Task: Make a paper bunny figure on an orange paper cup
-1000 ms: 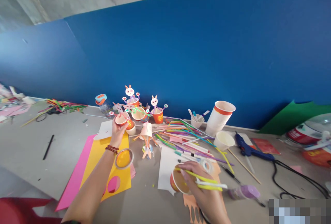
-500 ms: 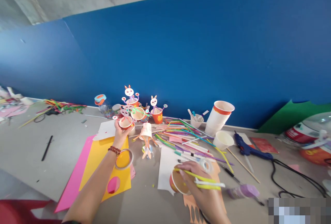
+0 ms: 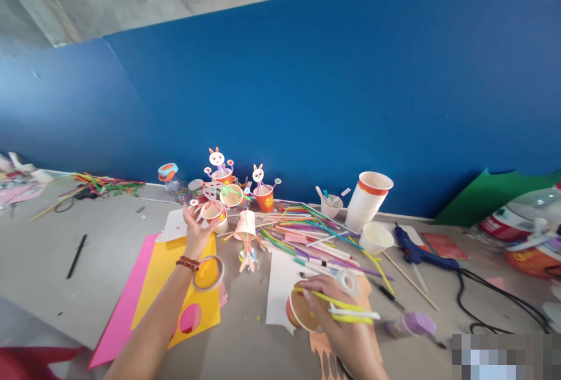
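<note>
My left hand [image 3: 196, 229] reaches forward with its fingers spread, right beside a small paper cup with a bunny cut-out [image 3: 213, 211] that stands among other bunny cups [image 3: 263, 194]. Whether the fingertips still touch it I cannot tell. A bead bracelet is on that wrist. Lower right, my right hand [image 3: 339, 324] is closed around an orange paper cup [image 3: 298, 313] lying on its side on white paper. The same hand pinches yellow-green and white straws [image 3: 350, 310] across the cup's mouth.
A tape ring [image 3: 208, 273] lies on yellow card [image 3: 164, 269] over pink card [image 3: 127, 304]. A heap of coloured straws [image 3: 307, 229], an upside-down cup figure [image 3: 246, 229], stacked cups [image 3: 368, 199], a blue glue gun [image 3: 418, 248] with black cord, and a bead jar [image 3: 172, 176] crowd the table.
My left hand carried the bunny cup a little to the right, set it down among the others and spread its fingers. My right hand stayed on the orange cup and straws.
</note>
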The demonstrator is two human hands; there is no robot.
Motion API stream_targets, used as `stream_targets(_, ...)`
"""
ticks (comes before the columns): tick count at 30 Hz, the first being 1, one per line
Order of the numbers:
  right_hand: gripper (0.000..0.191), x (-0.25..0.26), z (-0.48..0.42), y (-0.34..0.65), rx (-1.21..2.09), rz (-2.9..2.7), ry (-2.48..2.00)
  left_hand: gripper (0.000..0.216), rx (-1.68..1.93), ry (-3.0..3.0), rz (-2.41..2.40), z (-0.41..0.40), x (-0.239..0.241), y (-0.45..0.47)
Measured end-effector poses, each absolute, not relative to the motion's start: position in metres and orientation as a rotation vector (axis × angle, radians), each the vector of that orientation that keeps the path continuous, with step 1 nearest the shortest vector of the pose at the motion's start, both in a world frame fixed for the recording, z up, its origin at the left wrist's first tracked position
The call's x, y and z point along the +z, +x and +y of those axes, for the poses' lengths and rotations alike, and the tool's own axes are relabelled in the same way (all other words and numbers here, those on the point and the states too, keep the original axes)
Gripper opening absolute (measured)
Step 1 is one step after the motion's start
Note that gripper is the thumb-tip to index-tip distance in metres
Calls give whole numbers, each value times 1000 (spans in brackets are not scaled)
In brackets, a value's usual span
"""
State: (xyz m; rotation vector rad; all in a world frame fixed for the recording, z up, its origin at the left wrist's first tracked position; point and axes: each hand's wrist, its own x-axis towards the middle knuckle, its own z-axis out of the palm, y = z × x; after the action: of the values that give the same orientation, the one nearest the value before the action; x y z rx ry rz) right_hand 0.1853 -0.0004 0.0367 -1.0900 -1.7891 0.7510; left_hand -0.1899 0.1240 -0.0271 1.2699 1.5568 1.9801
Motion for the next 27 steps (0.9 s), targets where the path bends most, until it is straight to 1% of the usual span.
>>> stream_targets(2,20,34,0,186,760,-1778,-1080,108,2093,1322,1574,112,-15,-184)
stream_targets(3,19,32,0,186,768,-1774,-1077,101,2203,1394,1587,106,-8,-180)
stream_targets(4,19,31,1,186,777,-1773,-1071,90,2275,1475,1566,100,1,-175)
stream_targets(5,18,30,1,186,786,-1773,-1064,75,2263,1545,1516,96,10,-170)
stream_targets(7,18,29,1,185,804,-1773,-1049,47,2092,1649,1422,94,28,-158)
stream_targets(8,18,29,1,184,810,-1772,-1043,39,1993,1716,1422,95,36,-152)
stream_targets(9,18,29,1,184,816,-1771,-1038,36,1893,1796,1446,99,42,-146)
stream_targets(11,18,29,0,185,819,-1765,-1038,32,1808,1913,1483,110,49,-135)
stream_targets(16,19,32,-4,191,792,-1757,-1060,7,1497,2356,1744,132,51,-124)
stream_targets(19,18,32,-4,194,790,-1738,-1076,13,1409,2415,1789,137,57,-124)
stream_targets(23,19,31,-4,194,808,-1740,-1076,17,1274,2495,1895,145,80,-124)
stream_targets(27,19,29,-3,195,827,-1751,-1057,22,1024,2609,2056,161,106,-125)
